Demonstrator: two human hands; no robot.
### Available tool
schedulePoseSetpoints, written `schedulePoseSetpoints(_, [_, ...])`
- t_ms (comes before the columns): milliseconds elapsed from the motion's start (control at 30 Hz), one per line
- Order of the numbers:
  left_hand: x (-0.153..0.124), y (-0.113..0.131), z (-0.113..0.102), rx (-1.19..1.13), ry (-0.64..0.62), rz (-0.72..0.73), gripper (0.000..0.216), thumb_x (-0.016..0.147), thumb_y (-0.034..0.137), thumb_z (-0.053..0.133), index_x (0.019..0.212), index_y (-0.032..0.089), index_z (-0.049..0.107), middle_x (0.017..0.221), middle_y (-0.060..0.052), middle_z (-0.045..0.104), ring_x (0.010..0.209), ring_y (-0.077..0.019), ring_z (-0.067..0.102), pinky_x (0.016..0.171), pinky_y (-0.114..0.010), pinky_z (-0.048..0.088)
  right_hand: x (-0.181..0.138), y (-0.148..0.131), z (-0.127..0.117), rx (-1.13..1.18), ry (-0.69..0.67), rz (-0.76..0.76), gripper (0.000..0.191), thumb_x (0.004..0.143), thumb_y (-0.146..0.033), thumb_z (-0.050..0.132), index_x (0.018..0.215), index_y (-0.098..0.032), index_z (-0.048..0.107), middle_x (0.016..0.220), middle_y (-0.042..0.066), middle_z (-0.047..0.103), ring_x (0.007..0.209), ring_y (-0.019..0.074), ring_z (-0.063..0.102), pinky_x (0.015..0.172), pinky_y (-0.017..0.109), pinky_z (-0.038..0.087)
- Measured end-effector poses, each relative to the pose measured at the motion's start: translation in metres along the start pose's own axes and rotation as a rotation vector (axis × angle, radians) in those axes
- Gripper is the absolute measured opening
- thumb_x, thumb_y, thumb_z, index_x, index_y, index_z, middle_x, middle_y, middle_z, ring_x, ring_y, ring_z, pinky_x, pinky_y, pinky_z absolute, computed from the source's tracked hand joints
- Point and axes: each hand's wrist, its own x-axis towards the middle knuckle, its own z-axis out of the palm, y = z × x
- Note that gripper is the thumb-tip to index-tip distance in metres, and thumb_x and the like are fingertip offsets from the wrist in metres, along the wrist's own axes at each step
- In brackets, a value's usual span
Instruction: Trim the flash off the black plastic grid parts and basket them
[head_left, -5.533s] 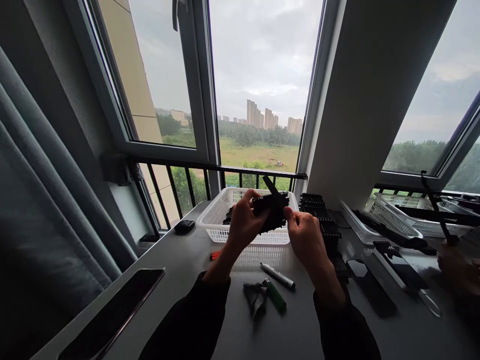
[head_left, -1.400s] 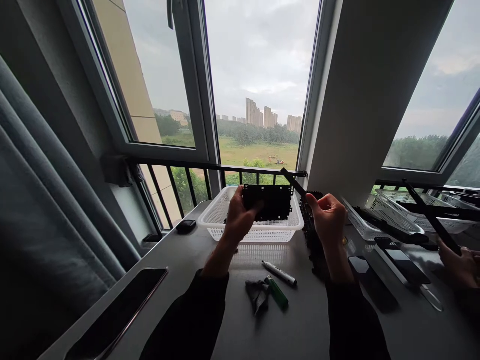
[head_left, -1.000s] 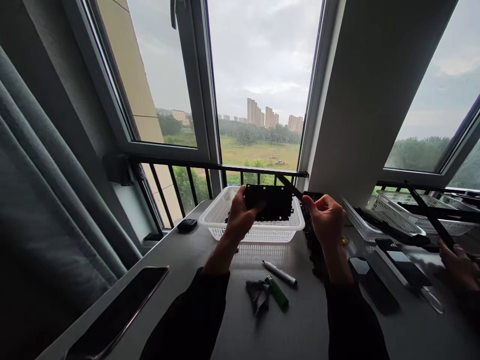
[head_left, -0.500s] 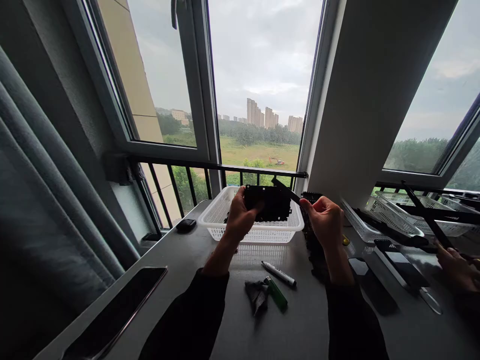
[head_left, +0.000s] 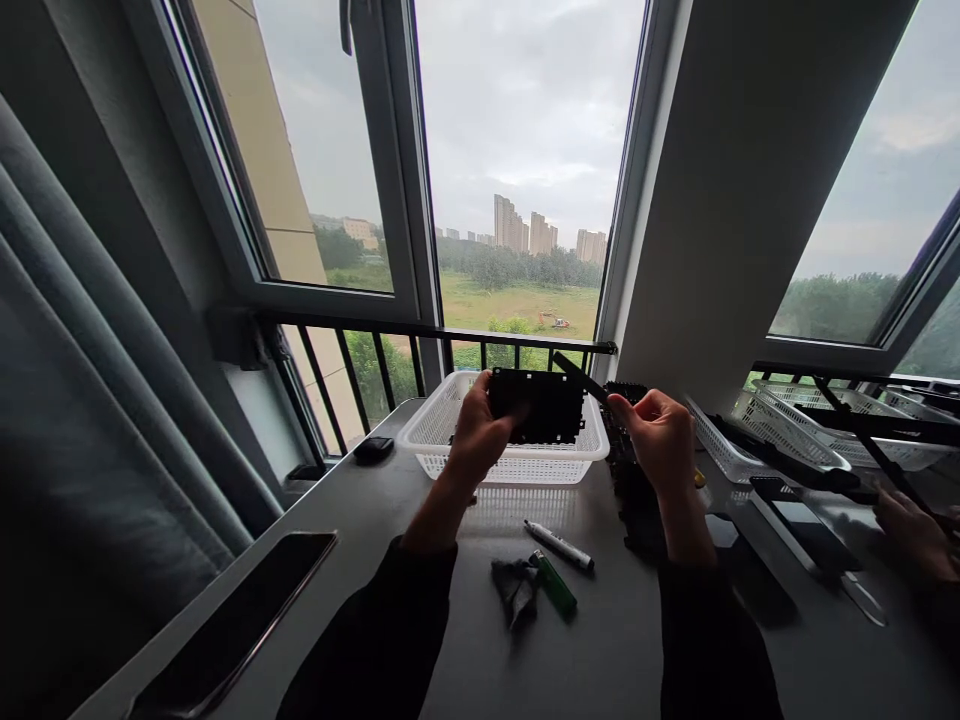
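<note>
My left hand (head_left: 480, 430) is closed on the left end of a flat black plastic panel (head_left: 551, 405) with small tabs and notches along its edges. The panel is held over a white perforated basket (head_left: 510, 472). Between the thumb and fingers of my right hand (head_left: 660, 435) is a thin flat black strip (head_left: 577, 372). It slants up to the left, its far end near the panel's upper right edge; whether the two touch I cannot tell. Beyond my right hand, dark toothed parts (head_left: 626, 480) lie on the table, partly hidden.
On the table lie a marker (head_left: 559, 545), a green lighter (head_left: 555, 583), a crumpled dark scrap (head_left: 516, 590), a large phone (head_left: 240, 620) and a small black case (head_left: 373, 450). At right, another person's hand (head_left: 911, 530) is near more phones (head_left: 806, 525) and baskets (head_left: 731, 455).
My right hand has moved slightly to the right with the black strip. My left hand and the panel stay nearly in place. The other person's hand and dark bar have shifted slightly.
</note>
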Motion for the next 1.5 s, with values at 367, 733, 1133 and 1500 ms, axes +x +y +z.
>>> schedulePoseSetpoints(367, [-0.006, 0.003, 0.008, 0.031, -0.082, -0.007, 0.038, 0.057, 0.022, 0.076, 0.088, 0.019, 0.055, 0.072, 0.003, 0.062, 0.07, -0.0169, 0.061, 0.068, -0.028, 0.05, -0.012, -0.018, 0.016, 0.064, -0.124, -0.036, 0.054, 0.077, -0.068, 0.062, 0.056, -0.021, 0.05, 0.049, -0.005, 0.049, 0.049, 0.0109, 0.041, 0.053, 0.026, 0.03])
schedulePoseSetpoints(733, [0.001, -0.013, 0.004, 0.081, -0.081, 0.005, 0.042, 0.056, 0.02, 0.076, 0.094, 0.019, 0.057, 0.08, 0.001, 0.066, 0.076, -0.0187, 0.064, 0.074, -0.031, 0.052, -0.01, -0.025, 0.013, 0.091, 0.107, 0.082, 0.054, 0.076, -0.072, 0.059, 0.091, -0.021, 0.055, 0.09, 0.008, 0.06, 0.073, 0.0202, 0.055, 0.067, 0.032, 0.043])
schedulePoseSetpoints(1133, [-0.007, 0.008, 0.007, 0.002, -0.184, -0.049, 0.04, 0.058, 0.022, 0.077, 0.091, 0.02, 0.055, 0.074, 0.002, 0.064, 0.071, -0.0185, 0.064, 0.066, -0.029, 0.053, -0.012, -0.023, 0.02, 0.322, -0.177, 0.142, 0.048, 0.072, -0.063, 0.068, 0.078, -0.016, 0.069, 0.068, 0.003, 0.062, 0.06, 0.0162, 0.052, 0.059, 0.028, 0.04])
schedulePoseSetpoints(1500, [-0.006, -0.004, 0.006, 0.246, 0.011, 0.08, 0.052, 0.062, 0.044, 0.082, 0.101, 0.019, 0.058, 0.082, -0.001, 0.063, 0.076, -0.0182, 0.062, 0.069, -0.028, 0.05, -0.014, -0.026, 0.027, 0.455, -0.209, 0.19, 0.041, 0.067, -0.055, 0.076, 0.069, -0.015, 0.07, 0.056, -0.002, 0.056, 0.052, 0.0115, 0.045, 0.053, 0.026, 0.035])
